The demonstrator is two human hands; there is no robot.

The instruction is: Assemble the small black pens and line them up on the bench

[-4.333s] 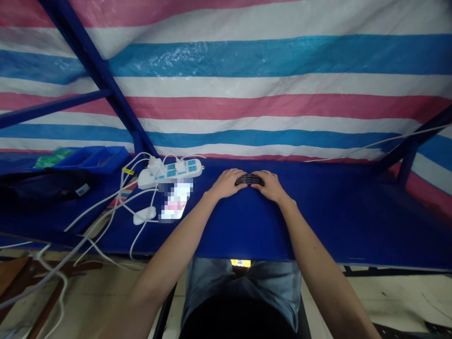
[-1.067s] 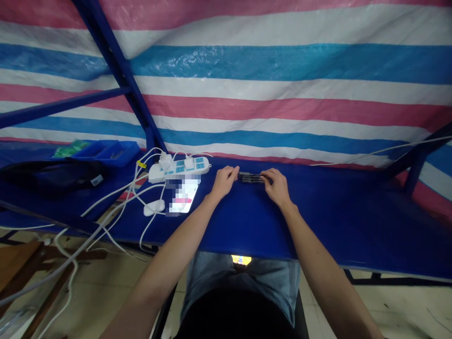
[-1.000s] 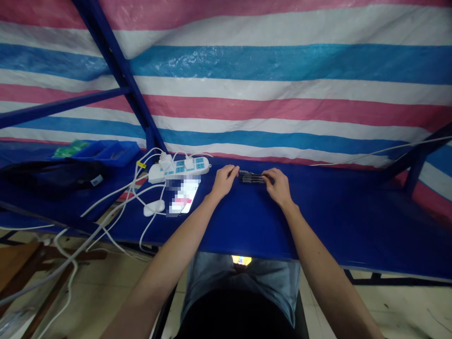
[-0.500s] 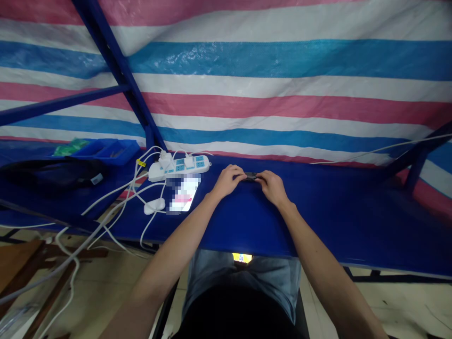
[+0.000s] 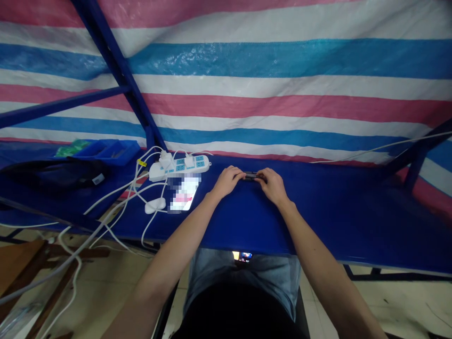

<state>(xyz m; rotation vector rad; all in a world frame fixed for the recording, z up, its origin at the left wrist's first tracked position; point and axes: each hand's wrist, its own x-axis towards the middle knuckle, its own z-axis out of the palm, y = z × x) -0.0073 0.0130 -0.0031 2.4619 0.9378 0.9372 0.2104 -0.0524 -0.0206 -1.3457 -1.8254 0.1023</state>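
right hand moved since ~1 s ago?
Yes. The right hand has shifted left, toward the white power strip, closing on the left hand over the dark pens.

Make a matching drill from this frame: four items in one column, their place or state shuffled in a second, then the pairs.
Column A
1. power strip
2. small dark object
3. blue bin
4. phone

Column B
a. pinched between the left hand and right hand
b. lying flat in front of the strip, screen lit
c. far left on the bench, beside the slanted frame post
d. white with blue sockets, plugs and white cables in it

Pairs: 1-d, 2-a, 3-c, 4-b
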